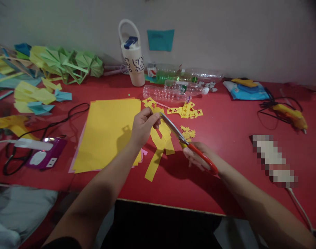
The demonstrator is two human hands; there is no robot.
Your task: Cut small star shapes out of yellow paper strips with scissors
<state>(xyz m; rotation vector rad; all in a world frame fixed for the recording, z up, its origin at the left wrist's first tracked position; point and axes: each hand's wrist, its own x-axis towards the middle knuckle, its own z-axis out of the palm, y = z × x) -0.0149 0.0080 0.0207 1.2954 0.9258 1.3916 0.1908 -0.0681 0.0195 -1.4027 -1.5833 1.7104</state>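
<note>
My right hand [199, 155] grips a pair of red-handled scissors [175, 130], their blades pointing up and left. At the blade tips, the fingers of my left hand [145, 124] pinch what looks like a small piece of yellow paper, mostly hidden by the fingers. Below the hands, yellow paper strips [155, 165] lie crossed on the red table [173, 192]. A small pile of cut yellow stars [188, 133] sits just beyond my right hand. Farther back are yellow offcuts with star-shaped holes [185, 110]. To the left, a stack of yellow sheets [108, 131] lies partly under my left forearm.
Clear plastic bottles [165, 93] and a white tumbler [133, 65] stand or lie along the wall. Glue guns lie left [14, 124] and right [290, 116], with loose black cords. Folded green paper shapes [70, 64] fill the back left. A purple power strip [46, 154] lies left.
</note>
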